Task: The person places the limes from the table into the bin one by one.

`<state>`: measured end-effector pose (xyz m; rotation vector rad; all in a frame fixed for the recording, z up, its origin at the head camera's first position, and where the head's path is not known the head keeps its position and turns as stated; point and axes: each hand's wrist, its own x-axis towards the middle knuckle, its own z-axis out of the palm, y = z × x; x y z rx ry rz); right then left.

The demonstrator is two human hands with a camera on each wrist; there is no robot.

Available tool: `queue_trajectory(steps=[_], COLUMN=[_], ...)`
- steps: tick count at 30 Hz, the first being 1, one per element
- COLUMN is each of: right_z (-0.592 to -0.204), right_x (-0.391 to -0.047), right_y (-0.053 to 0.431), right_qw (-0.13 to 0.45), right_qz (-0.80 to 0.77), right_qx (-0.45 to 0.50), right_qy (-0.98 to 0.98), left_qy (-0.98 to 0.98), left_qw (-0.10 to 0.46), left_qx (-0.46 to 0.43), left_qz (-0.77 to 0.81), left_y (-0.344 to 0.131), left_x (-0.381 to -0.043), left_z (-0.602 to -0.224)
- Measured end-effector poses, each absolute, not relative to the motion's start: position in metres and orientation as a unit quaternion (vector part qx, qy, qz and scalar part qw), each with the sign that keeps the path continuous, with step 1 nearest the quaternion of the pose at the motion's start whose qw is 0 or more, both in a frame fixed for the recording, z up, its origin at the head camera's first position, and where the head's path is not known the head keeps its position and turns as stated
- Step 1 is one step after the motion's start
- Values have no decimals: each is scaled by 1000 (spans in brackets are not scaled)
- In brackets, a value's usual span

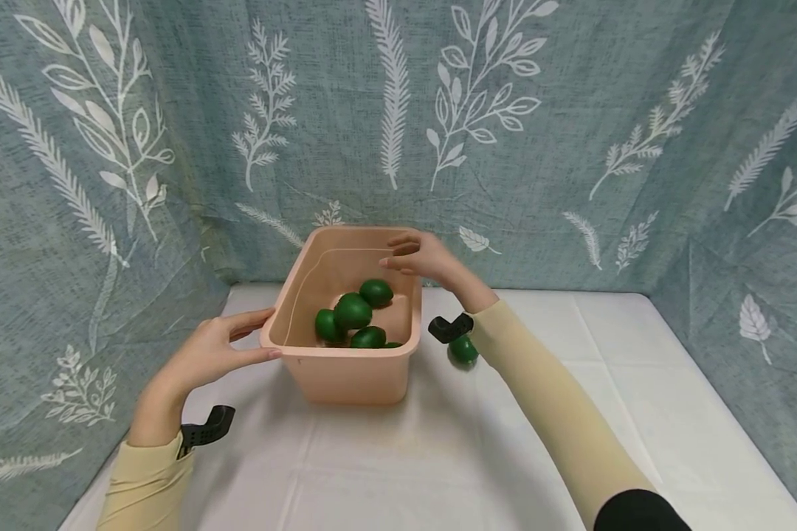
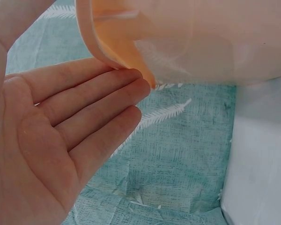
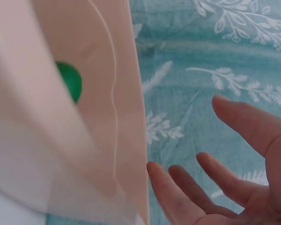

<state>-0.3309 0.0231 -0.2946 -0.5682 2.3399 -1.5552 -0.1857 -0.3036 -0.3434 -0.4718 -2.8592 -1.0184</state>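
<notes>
A peach-coloured plastic bin (image 1: 355,377) stands on the table, holding several glossy dark green, egg-shaped, avocado-like fruits (image 1: 353,311). One more such fruit (image 1: 463,349) lies on the table to the right of the bin, partly hidden by the right wrist's strap. My left hand (image 1: 215,352) touches the bin's left rim near the front corner, its fingers straight in the left wrist view and the thumb at the corner. Over the bin's back right part hovers my right hand (image 1: 421,256), fingers loosely bent and spread, nothing between them. The right wrist view shows a fruit (image 3: 71,82) inside the bin.
A white cloth (image 1: 571,413) covers the table. Behind it and along both sides hangs a blue-green curtain (image 1: 332,103) with white leaf prints. Each wrist wears a black strap mount (image 1: 209,426), and the bin stands near the table's back edge.
</notes>
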Motion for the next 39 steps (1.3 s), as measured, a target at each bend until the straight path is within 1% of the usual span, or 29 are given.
queue_trajectory(steps=[7,14,26,39], right_z=[-299,-311,-343,-390], right_x=[-329,-329,-326,-325], right_y=[46,69,105,133], right_qw=[107,90,103,105], right_qz=[-499,-470,-488,-449], right_qx=[-202,-167,-132,-95], right_qy=[836,862,857,882], left_qy=[-930,-932,-931,-936], left_qw=[32,38,38,39], left_qx=[-154,-154,-155,-151], left_qz=[-331,-325,-328,-316], left_y=[-303,-302,-301,-301], left_x=[-186,-185,-185,-186], left_z=[-343,-343,-341,-343])
